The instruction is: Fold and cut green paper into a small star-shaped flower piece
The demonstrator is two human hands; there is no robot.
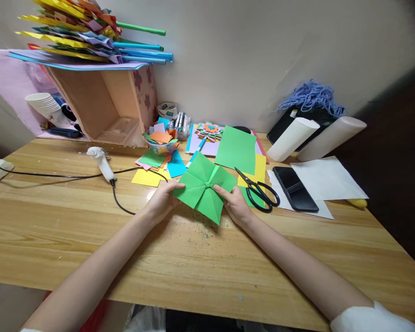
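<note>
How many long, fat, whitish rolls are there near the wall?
2. The left whitish cylindrical roll is beyond the black rectangular phone; the right whitish cylindrical roll is beside the left one. Others may be hidden behind them.

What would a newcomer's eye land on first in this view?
Probably the creased green paper at mid-view, held by the left hand and right hand over the table. Next, the bright pile of coloured paper above the box at upper left, then the blue yarn at upper right.
</note>
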